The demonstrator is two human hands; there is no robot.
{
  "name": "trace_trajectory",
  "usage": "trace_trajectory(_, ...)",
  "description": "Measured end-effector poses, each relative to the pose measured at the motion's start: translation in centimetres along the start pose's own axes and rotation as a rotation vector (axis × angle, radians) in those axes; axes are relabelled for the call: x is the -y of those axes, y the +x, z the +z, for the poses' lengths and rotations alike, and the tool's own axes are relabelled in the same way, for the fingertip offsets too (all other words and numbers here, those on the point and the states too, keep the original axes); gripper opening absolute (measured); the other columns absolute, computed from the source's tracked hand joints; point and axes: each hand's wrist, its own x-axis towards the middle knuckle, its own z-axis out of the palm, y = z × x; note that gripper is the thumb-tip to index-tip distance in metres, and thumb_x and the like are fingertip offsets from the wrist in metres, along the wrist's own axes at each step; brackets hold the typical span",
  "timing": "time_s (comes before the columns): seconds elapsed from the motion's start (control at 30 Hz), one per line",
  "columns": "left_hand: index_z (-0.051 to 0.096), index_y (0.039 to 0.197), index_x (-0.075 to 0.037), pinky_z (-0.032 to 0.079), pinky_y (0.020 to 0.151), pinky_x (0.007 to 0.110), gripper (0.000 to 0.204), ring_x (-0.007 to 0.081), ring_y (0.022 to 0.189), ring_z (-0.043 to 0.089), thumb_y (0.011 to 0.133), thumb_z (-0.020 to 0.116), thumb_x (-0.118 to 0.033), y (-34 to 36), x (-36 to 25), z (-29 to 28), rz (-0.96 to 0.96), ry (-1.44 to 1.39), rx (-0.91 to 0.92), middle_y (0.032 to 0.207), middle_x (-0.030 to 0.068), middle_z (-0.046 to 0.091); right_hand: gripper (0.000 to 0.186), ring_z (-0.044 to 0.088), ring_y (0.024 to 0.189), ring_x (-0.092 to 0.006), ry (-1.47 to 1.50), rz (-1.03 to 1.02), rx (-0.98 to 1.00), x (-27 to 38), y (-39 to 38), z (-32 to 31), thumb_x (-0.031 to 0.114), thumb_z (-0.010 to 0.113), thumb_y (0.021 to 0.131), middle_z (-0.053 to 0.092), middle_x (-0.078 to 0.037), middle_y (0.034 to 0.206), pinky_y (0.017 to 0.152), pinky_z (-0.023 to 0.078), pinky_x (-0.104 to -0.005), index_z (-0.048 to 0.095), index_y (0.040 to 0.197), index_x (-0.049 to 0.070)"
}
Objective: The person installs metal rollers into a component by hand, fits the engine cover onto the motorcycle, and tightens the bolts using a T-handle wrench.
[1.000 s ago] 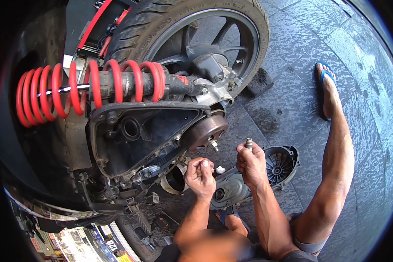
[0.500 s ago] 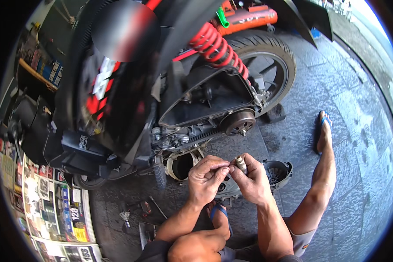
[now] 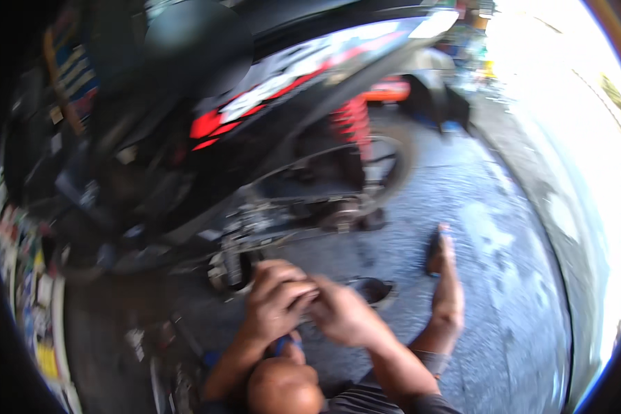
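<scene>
our left hand [image 3: 277,298] and right hand [image 3: 343,314] meet, fingers curled; blur hides whether either holds anything. the motorcycle [image 3: 269,131] stands beyond them, a round open housing [image 3: 217,273] just past our left.

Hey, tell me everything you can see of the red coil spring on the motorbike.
The red coil spring looks like painted metal, its bright turns stacked with dark gaps between, though blur softens them. It stands roughly upright in the picture, in front of the rear wheel. Its upper end disappears behind the black body panel; how the lower end is fixed is too blurred to tell. Neither the left hand nor the right hand touches it.
</scene>
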Motion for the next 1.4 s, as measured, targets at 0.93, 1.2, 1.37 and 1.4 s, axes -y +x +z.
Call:
trace_trajectory(0.93,0.061,0.094,0.002,0.048,0.067,0.035,0.026,0.0168,0.072,0.061,0.092,0.062,-0.024,-9.7,2.1,-1.1,-0.967,-0.499,-0.2,0.078,0.0111,0.064,0.04,0.065,0.089,-0.0178,-0.333,-0.047,0.161,-4.4,3.0,5.9,0.003,0.059,0.09,0.069,-0.015,0.102,0.075,0.051,-0.0291,0.056,0.129,-0.006)
trace_trajectory(1.2,0.063,0.092,0.002,0.05,0.079,0.051,0.024,0.0423,0.088,0.063,0.08,0.063,-0.019,-40.3,0.1,-15.7,-1.658,0.735,-0.135,0.088,0.024,0.065,0.04,0.06,0.075,-0.0149,-0.39,0.23,0.514,-10.9,2.4,4.6,0.002,0.061,0.082,0.063,-0.011,0.084,0.066,0.049,-0.0296,0.061,0.121,-0.007)
trace_trajectory(1.37,0.035,0.136,0.012,0.042,0.101,0.047,0.072,0.0429,0.118,0.049,0.082,0.068,-0.022,-46.7,-2.2,-23.2,-1.689,1.264,-0.144,0.131,0.0305,0.047,0.036,0.061,0.08,-0.0169,-0.45,0.288,0.319,-14.9,0.2,0.7,0.007,0.061,0.084,0.065,-0.011,0.09,0.074,0.049,-0.0301,0.062,0.115,-0.009)
trace_trajectory(1.4,0.023,0.144,0.011,0.035,0.108,0.047,0.082,0.0459,0.127,0.042,0.082,0.067,-0.02,-46.0,-1.9,-22.9,-1.572,1.317,-0.214,0.141,0.0329,0.038,0.033,0.06,0.079,-0.0177,-0.353,0.27,0.253,-15.2,-0.3,0.4,0.01,0.062,0.085,0.065,-0.012,0.088,0.074,0.049,-0.0306,0.063,0.113,-0.008)
